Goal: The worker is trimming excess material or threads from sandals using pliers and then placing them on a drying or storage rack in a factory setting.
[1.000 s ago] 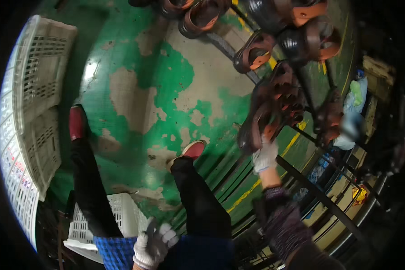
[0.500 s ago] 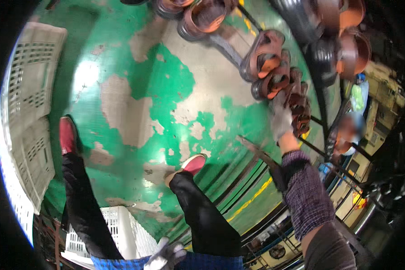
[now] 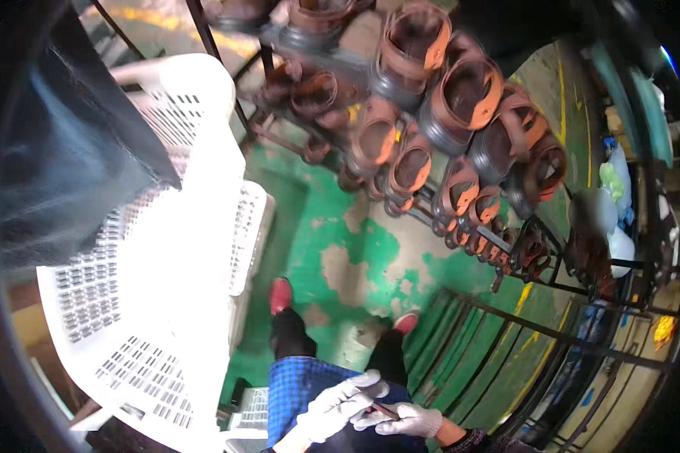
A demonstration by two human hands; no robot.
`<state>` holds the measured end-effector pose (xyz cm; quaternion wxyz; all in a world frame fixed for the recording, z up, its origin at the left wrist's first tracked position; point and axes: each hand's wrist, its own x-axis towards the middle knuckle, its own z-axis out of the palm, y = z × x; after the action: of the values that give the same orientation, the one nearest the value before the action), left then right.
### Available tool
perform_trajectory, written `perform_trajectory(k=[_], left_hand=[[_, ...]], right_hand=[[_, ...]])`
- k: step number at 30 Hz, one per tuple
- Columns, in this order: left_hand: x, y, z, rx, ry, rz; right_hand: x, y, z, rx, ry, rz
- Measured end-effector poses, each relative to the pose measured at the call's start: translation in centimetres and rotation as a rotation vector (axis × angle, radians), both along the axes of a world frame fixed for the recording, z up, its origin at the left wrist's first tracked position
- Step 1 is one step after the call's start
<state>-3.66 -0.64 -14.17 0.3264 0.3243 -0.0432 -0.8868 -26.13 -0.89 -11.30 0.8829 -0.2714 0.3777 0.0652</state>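
My two hands, in whitish gloves, are close together in front of the blue checked apron (image 3: pixel 298 385). My right hand (image 3: pixel 412 420) is closed on a small dark brown strip-like piece (image 3: pixel 386 411), whose exact kind I cannot make out. Fingers bent, my left hand (image 3: pixel 336 408) meets the piece from the other side; what lies under its fingertips is hidden. Ahead of the hands, brown shoes with dark soles and orange-tan linings (image 3: pixel 467 94) stand in rows on a dark metal rack (image 3: pixel 431 219).
Large white perforated plastic baskets (image 3: pixel 151 370) stand close on my left. Black sheeting or clothing (image 3: pixel 68 158) fills the upper left. Metal rails (image 3: pixel 559 332) run along the right. My red shoes (image 3: pixel 280 294) stand on the worn green floor (image 3: pixel 310 241).
My right hand has come back from the shoes on the lower rack to my waist, beside my left hand. The view has swung, showing more shoes and the baskets nearer.
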Motion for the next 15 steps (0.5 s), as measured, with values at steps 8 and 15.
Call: perform_trajectory(k=[8, 15], left_hand=[[4.5, -3.0, 12.0, -0.445, -0.089, -0.051], [1.0, -4.2, 17.3, -0.610, -0.131, -0.101]], right_hand=[[5.0, -2.4, 9.3, -0.298, -0.035, 0.052], [2.0, -1.8, 13.0, -0.492, 0.038, -0.029]])
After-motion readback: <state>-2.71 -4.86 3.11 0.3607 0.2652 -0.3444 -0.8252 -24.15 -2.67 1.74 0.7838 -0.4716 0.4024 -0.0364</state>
